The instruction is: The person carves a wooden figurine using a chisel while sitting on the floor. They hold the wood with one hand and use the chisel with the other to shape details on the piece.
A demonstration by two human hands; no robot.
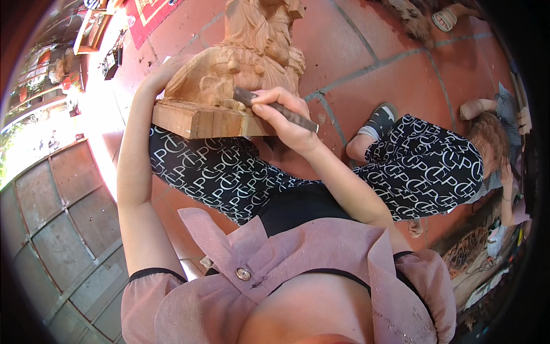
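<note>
A pale wood carving [229, 71] with draped folds and rounded knobs stands on a thick square wooden base [195, 120] in front of me, its top cut off by the upper edge. My right hand [289, 117] is closed around a dark, flat, stick-like piece [295, 119]. The far end of that piece touches or nearly touches the carving's lower front, just above the base. Along the carving's left side lies my left hand [166, 74], pressed against the wood; its fingers are hidden behind the carving.
Red floor tiles [395, 92] surround the carving. My legs in patterned trousers [424, 166] spread to either side of it. Other people sit at the right, one with a sandalled foot [444, 20]. A metal panel [74, 212] stands at the left, and a red mat [150, 17] lies far left.
</note>
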